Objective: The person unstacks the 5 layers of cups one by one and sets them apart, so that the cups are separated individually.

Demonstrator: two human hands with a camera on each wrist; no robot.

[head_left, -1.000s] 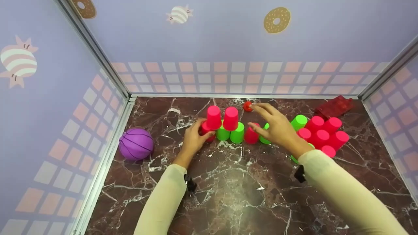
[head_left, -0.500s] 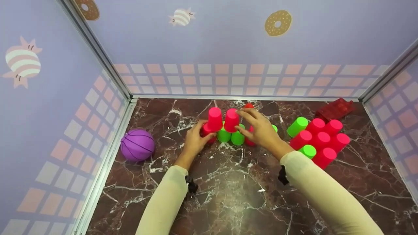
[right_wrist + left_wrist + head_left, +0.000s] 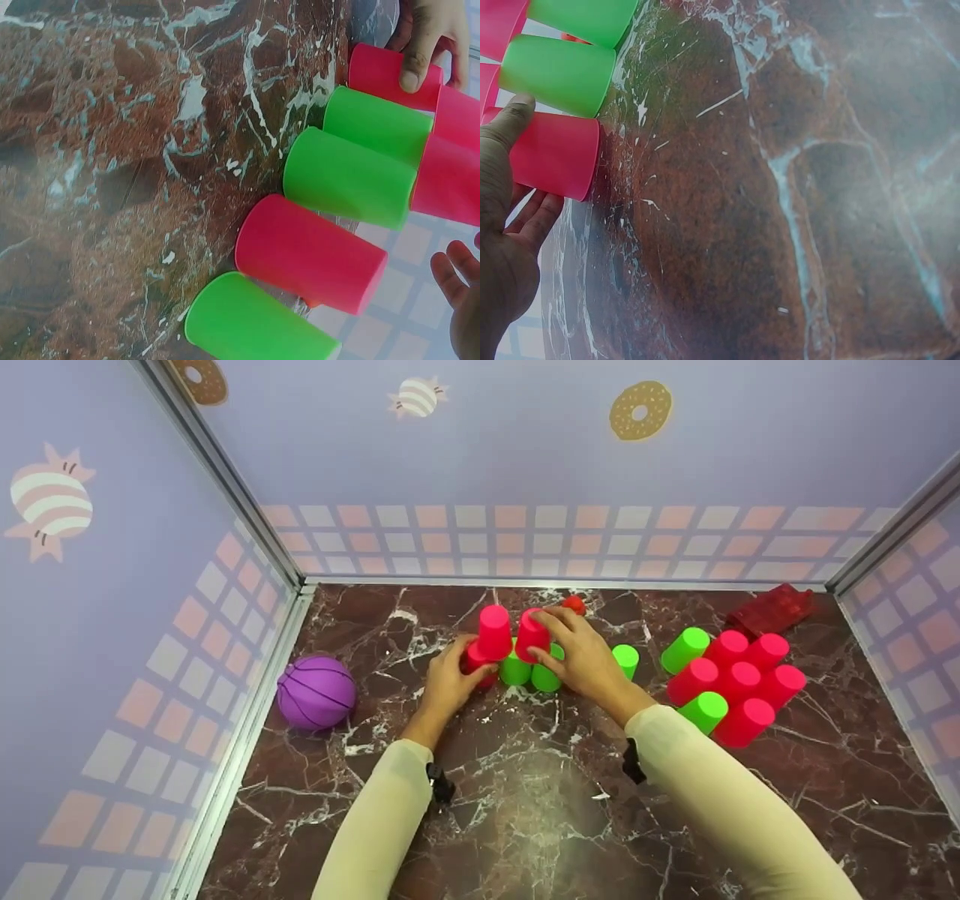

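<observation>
Upside-down pink and green cups stand in a row, two pink ones on top. My left hand [image 3: 448, 682] holds the pink cup [image 3: 555, 154] at the row's left end, thumb and fingers on either side. Beside it are two green cups [image 3: 515, 666]. My right hand [image 3: 589, 656] has thumb and fingers around the right upper pink cup [image 3: 531, 636]; in the right wrist view those fingers appear a little apart from it. The left upper pink cup [image 3: 494, 631] stands untouched. In the head view the right hand hides the row's other pink cup [image 3: 307, 251].
A green cup [image 3: 625, 660] ends the row at right. Farther right is a cluster of several pink cups [image 3: 741, 681] and two green ones. A purple ball [image 3: 316, 692] lies at left. Behind are a small red object [image 3: 574, 604] and a red translucent item [image 3: 771, 611]. Walls border the marble tabletop [image 3: 525, 810].
My right hand has moved left, from above the row's right part to the right upper pink cup. My left hand has stayed on its cup.
</observation>
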